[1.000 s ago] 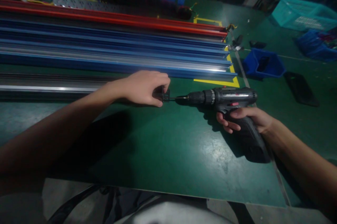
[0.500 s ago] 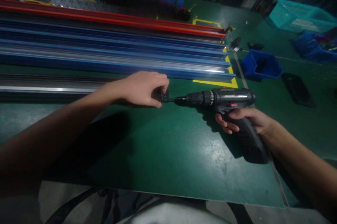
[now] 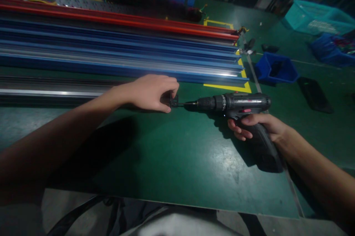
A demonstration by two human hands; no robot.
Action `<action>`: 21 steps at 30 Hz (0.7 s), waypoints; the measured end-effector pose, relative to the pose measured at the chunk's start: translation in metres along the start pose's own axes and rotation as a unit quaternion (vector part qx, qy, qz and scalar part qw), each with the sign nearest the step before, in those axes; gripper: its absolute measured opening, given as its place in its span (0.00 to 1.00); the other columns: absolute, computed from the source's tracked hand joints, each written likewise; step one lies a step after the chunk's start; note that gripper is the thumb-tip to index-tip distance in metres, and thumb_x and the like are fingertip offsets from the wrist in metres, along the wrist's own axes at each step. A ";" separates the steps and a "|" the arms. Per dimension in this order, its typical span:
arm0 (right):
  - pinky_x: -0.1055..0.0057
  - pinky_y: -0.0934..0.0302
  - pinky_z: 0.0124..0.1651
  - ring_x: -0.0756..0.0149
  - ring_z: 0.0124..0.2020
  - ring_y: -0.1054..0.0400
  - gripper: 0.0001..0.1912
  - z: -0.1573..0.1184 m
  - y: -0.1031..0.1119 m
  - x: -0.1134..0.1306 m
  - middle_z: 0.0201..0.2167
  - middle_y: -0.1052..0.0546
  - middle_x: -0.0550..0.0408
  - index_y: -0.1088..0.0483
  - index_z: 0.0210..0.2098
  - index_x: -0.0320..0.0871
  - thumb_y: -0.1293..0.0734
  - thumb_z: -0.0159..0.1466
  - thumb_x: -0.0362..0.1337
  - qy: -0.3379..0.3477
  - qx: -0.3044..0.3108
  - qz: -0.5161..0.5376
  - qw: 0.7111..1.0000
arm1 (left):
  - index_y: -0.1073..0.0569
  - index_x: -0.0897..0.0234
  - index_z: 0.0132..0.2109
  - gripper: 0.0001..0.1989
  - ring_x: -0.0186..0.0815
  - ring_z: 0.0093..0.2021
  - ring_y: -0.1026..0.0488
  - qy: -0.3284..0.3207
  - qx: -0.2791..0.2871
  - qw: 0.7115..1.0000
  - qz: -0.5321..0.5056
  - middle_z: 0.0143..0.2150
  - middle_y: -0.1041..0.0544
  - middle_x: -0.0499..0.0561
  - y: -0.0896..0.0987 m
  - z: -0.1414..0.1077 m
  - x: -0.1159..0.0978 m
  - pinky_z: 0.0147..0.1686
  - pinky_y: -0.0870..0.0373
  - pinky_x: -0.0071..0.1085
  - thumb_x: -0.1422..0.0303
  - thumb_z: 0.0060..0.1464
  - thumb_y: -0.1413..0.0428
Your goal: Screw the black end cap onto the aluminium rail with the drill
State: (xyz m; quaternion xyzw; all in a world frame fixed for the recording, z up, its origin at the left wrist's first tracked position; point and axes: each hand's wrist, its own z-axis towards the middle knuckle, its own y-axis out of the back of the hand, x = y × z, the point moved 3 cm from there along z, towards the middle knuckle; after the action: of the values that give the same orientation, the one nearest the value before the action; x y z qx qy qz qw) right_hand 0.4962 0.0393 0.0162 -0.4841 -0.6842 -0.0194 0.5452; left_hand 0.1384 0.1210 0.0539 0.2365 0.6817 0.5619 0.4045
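Observation:
My right hand (image 3: pixel 256 127) is wrapped round the handle of a black cordless drill (image 3: pixel 244 101), which points left. A small light glows below its chuck. The drill's long bit meets a small black end piece (image 3: pixel 174 101) at the end of a dark metal profile (image 3: pixel 55 93). My left hand (image 3: pixel 152 92) is closed round that end of the profile, thumb on the near side and fingers on the far side. Its palm hides the joint between the end piece and the profile.
Blue profiles (image 3: pixel 124 57) and a red profile (image 3: pixel 124 17) lie lengthwise behind my left hand. Yellow tape (image 3: pixel 227 88) marks the green table (image 3: pixel 188 169). To the right are a blue bin (image 3: pixel 277 68), a black phone-like slab (image 3: pixel 315 95) and a teal crate (image 3: pixel 318 18).
A small light on the drill now shows below the chuck. Both hands, the drill and the profile keep nearly the same places; the view has shifted very slightly.

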 end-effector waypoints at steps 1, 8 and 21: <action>0.72 0.28 0.36 0.73 0.24 0.33 0.12 0.000 0.000 0.000 0.32 0.21 0.52 0.15 0.44 0.34 0.25 0.65 0.37 0.000 -0.001 0.001 1.000 | 0.25 0.57 0.45 0.17 0.43 0.45 0.25 0.001 0.000 1.000 0.000 0.47 0.21 0.50 0.000 0.000 0.000 0.40 0.39 0.35 0.52 0.56 0.34; 0.72 0.28 0.36 0.73 0.24 0.32 0.12 -0.001 -0.003 0.002 0.31 0.20 0.51 0.14 0.43 0.35 0.24 0.63 0.36 0.001 -0.016 0.002 1.000 | 0.25 0.57 0.45 0.17 0.42 0.46 0.25 -0.004 -0.006 1.000 -0.004 0.47 0.21 0.50 -0.001 0.000 0.001 0.40 0.39 0.35 0.53 0.55 0.34; 0.72 0.27 0.36 0.73 0.24 0.31 0.12 -0.002 0.001 0.000 0.31 0.21 0.52 0.15 0.43 0.34 0.24 0.64 0.37 -0.002 -0.020 0.001 1.000 | 0.25 0.58 0.45 0.17 0.42 0.44 0.26 -0.008 -0.011 1.000 -0.006 0.46 0.22 0.50 -0.001 0.000 0.002 0.39 0.40 0.34 0.54 0.56 0.34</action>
State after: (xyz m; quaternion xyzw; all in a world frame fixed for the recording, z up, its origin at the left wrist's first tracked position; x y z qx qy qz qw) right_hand 0.4985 0.0389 0.0167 -0.4951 -0.6846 -0.0312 0.5340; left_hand 0.1374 0.1218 0.0522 0.2325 0.6736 0.5650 0.4159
